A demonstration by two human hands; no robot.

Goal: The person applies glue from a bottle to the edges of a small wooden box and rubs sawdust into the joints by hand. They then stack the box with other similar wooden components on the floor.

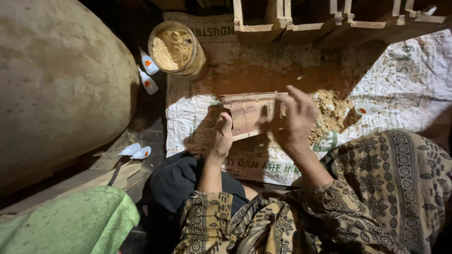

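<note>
Dim floor workspace, printed woven sack (414, 80) spread flat and strewn with sawdust (329, 113). Small wooden box (249, 115) raised above the sack, between both hands. Left hand (222, 136) clasping its lower left corner, thumb upright. Right hand (295, 120) curled around its right end, fingers closed on wood. Sawdust jar (175, 47) and small glue bottles (148, 73) beyond, far left.

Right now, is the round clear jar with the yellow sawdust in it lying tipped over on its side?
No, the round clear jar of yellow sawdust stands upright with its open mouth facing up, beside two small white glue bottles.
</note>
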